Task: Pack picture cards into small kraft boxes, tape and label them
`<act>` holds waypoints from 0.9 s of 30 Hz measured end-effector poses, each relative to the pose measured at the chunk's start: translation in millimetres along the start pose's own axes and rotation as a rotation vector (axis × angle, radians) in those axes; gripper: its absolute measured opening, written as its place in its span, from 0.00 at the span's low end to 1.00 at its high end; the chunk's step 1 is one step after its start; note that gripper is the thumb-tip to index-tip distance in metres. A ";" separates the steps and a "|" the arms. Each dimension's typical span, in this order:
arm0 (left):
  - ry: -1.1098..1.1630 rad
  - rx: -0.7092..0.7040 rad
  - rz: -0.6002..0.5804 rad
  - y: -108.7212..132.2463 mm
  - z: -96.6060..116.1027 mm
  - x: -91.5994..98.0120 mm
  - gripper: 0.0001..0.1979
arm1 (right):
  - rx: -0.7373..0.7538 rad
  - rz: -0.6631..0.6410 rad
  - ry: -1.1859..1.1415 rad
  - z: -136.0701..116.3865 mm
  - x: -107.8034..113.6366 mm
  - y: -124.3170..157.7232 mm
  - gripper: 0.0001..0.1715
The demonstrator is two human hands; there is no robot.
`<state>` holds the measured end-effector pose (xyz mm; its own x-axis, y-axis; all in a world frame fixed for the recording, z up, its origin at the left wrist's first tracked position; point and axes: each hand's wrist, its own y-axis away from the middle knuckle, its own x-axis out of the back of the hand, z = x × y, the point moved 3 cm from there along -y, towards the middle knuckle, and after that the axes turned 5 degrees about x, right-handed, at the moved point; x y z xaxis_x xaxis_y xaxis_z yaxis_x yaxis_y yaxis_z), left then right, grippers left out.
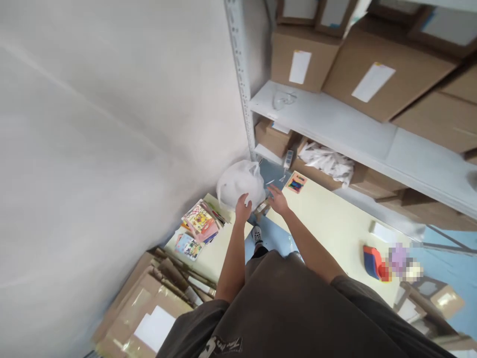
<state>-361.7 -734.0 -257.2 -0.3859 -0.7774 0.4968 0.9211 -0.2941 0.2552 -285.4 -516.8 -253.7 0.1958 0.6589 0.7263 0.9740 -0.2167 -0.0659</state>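
A bulging white plastic bag (pixel 238 181) rests low against the wall, between two pale tabletops. My left hand (pixel 243 209) reaches out in front of its near side, thumb and fingers apart; whether it touches the plastic I cannot tell. To the right of the bag is my right hand (pixel 278 200), with spread fingers and nothing held, by the corner of the right table (pixel 316 219). A small colourful picture card or packet (pixel 296 182) lies on that corner, just beyond my right hand.
Books and magazines (pixel 201 219) are piled on the left table (pixel 212 256). Flattened cardboard and a taped carton (pixel 137 308) stand nearer me. Metal shelving (pixel 335 119) with cartons (pixel 301 57) runs along the right. A red and blue object (pixel 372 263) sits on the right table.
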 end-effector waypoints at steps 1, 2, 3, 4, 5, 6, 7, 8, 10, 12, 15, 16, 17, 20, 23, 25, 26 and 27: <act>0.005 0.023 0.022 -8.2 -13.3 15.3 0.23 | 0.011 -0.029 -0.002 -9.8 -17.0 -15.9 0.36; 0.011 0.045 0.039 -16.2 -26.1 27.8 0.23 | 0.015 -0.052 0.000 -17.2 -32.4 -30.4 0.36; 0.019 0.067 0.048 -24.1 -38.2 36.9 0.23 | 0.014 -0.071 0.005 -21.9 -46.1 -43.5 0.37; 0.028 0.091 0.053 -32.4 -49.6 42.4 0.24 | 0.009 -0.086 0.010 -23.5 -58.5 -55.1 0.38; 0.035 0.116 0.053 -40.9 -60.3 44.2 0.24 | -0.004 -0.098 0.014 -22.0 -69.7 -65.3 0.39; 0.040 0.142 0.051 -49.9 -70.2 42.4 0.25 | -0.023 -0.106 0.015 -17.5 -80.0 -74.2 0.40; 0.044 0.166 0.045 -59.2 -79.3 37.5 0.26 | -0.046 -0.113 0.013 -10.5 -89.8 -81.8 0.40; 0.051 0.188 0.035 -68.9 -87.6 29.8 0.27 | -0.071 -0.121 0.008 -1.5 -99.3 -88.4 0.41; 0.070 0.238 0.000 -88.7 -102.1 8.5 0.29 | -0.108 -0.132 -0.016 20.0 -119.0 -99.0 0.41; 0.080 0.323 -0.054 -108.4 -115.4 -16.7 0.31 | -0.125 -0.139 -0.051 42.4 -140.1 -107.1 0.41; -0.002 0.447 -0.123 -136.4 -133.5 -52.6 0.34 | -0.161 -0.157 -0.090 72.6 -174.9 -115.0 0.41; -0.042 0.455 -0.127 -145.5 -138.5 -62.8 0.35 | -0.175 -0.165 -0.098 81.0 -186.6 -116.4 0.41; -0.078 0.448 -0.123 -154.3 -143.2 -72.1 0.36 | -0.186 -0.171 -0.107 88.6 -197.7 -117.1 0.41; -0.134 0.432 -0.104 -177.0 -156.2 -94.1 0.39 | -0.193 -0.171 -0.142 106.4 -224.8 -115.6 0.41; -0.123 0.468 -0.089 -189.0 -166.4 -103.6 0.27 | -0.190 -0.164 -0.167 118.6 -237.5 -109.7 0.40; -0.121 0.501 -0.003 -187.9 -169.9 -97.7 0.20 | -0.192 -0.151 -0.179 123.4 -237.6 -105.3 0.40; -0.121 0.514 0.061 -184.1 -170.7 -91.0 0.20 | -0.196 -0.138 -0.188 124.5 -236.0 -103.5 0.40; -0.116 0.524 0.129 -177.9 -170.9 -82.4 0.21 | -0.202 -0.123 -0.199 124.4 -233.8 -102.2 0.40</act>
<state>-484.8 -712.6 -485.2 -0.3022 -0.7140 0.6316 0.8232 0.1386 0.5505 -416.5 -559.1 -502.0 0.1157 0.8131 0.5705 0.9534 -0.2521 0.1658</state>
